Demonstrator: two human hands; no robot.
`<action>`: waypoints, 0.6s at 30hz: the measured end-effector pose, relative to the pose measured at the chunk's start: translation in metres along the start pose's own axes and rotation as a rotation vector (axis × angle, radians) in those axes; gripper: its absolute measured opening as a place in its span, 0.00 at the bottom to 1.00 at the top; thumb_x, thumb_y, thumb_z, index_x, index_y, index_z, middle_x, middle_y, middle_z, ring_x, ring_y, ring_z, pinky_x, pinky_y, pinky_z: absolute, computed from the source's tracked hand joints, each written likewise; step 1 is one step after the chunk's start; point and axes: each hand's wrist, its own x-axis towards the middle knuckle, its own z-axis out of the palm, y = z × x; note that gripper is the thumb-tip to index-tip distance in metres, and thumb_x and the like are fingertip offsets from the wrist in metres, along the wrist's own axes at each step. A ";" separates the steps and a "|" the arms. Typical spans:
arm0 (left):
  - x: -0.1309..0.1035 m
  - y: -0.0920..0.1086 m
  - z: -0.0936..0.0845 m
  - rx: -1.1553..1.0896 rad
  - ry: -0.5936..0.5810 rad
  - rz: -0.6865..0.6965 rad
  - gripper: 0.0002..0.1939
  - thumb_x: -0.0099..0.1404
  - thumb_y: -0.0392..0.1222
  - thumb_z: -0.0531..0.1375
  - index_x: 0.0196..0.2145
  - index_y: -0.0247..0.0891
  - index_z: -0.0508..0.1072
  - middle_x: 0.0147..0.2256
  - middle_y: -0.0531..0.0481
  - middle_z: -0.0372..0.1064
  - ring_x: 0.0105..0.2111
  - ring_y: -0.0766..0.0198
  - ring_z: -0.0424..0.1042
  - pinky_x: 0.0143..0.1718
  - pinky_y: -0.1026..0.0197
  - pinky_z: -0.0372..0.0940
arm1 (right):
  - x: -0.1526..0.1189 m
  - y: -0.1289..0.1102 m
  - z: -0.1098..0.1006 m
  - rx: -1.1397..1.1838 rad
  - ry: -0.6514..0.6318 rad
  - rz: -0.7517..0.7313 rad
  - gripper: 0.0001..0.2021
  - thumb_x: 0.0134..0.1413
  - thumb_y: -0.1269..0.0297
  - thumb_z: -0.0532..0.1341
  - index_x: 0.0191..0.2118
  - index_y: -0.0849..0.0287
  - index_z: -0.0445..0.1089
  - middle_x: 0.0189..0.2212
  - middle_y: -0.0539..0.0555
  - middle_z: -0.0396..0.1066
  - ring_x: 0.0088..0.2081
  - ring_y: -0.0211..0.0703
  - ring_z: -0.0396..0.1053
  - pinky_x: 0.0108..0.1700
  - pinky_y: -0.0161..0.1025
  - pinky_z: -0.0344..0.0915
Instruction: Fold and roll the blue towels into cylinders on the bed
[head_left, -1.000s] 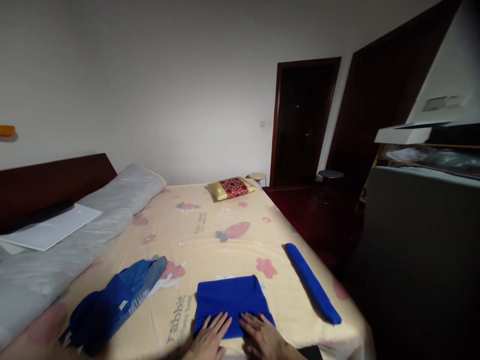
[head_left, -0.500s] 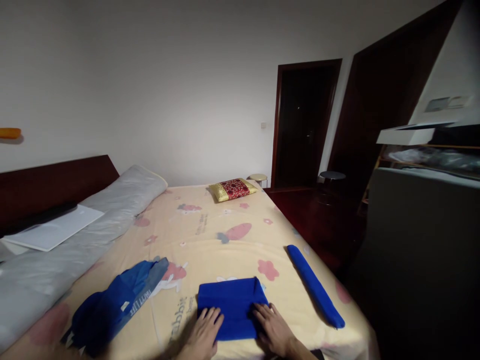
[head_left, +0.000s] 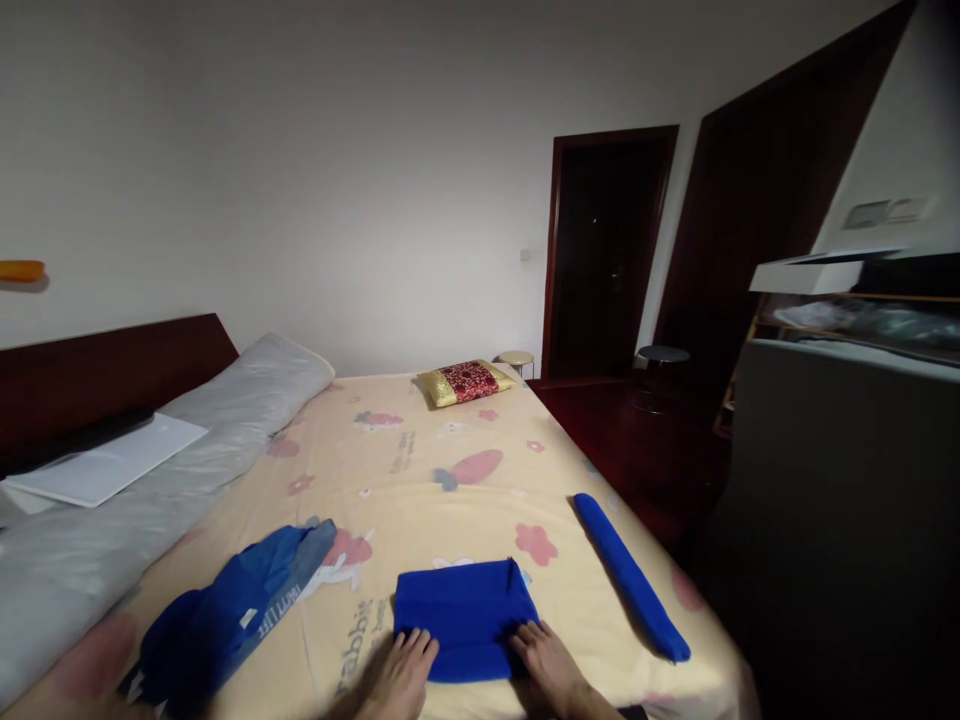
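A folded royal-blue cloth (head_left: 469, 612) lies flat near the front of the bed, roughly rectangular. Over its lower left corner rest the extended fingers of my left hand (head_left: 405, 668), the thumb out of sight. My right hand (head_left: 551, 662) lies along the cloth's right edge, fingertips touching it and slightly bent. To the right is a long, narrow blue roll of fabric (head_left: 630, 580), apart from both hands. A crumpled dark-blue garment (head_left: 232, 610) with grey, lettered fabric and a small white tag lies to the left.
The bed sheet (head_left: 405, 500) is cream with pink prints. A grey quilt (head_left: 247, 420) runs along the headboard, bearing a white flat object (head_left: 112, 460). At the far end lies a gold-and-red pillow (head_left: 465, 382). A dark cabinet (head_left: 847, 500) stands at the right.
My hands have drawn slightly apart, from lying on the cloth toward its left and right edges. The cloth, the roll and the garment stay in place.
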 end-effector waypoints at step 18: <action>0.007 0.015 0.019 -0.183 0.090 0.166 0.34 0.66 0.38 0.47 0.68 0.45 0.47 0.70 0.50 0.44 0.68 0.56 0.47 0.69 0.46 0.45 | -0.008 -0.040 -0.049 0.236 -0.278 -0.025 0.36 0.50 0.60 0.54 0.67 0.58 0.52 0.66 0.62 0.57 0.65 0.58 0.57 0.67 0.58 0.48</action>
